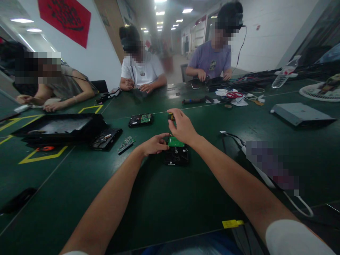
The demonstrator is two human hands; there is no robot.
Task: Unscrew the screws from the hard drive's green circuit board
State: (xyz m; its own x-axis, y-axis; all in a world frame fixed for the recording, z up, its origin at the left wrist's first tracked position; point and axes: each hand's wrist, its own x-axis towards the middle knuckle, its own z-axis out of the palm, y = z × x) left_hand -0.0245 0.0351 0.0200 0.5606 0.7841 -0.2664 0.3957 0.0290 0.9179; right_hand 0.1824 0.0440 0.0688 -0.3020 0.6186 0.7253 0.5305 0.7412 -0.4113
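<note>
A black hard drive (176, 157) with a green circuit board (176, 141) at its far end lies on the dark green table in front of me. My left hand (155, 145) grips the drive's left side, its thumb at the edge and its index finger reaching to the board's far corner. Over the board is my right hand (182, 125), fingers curled round a screwdriver (171, 116) with a black-and-yellow handle. Its thin shaft points down at the board's far left corner, near my left fingertip. The tip itself is too small to make out.
Left of my hands lie a loose circuit board (125, 144), another drive (140, 120), an opened drive (106, 139) and a black tray (61, 125). At right are a power strip (259, 171), a grey metal box (302, 114) and red scissors (234, 95). Three people sit opposite.
</note>
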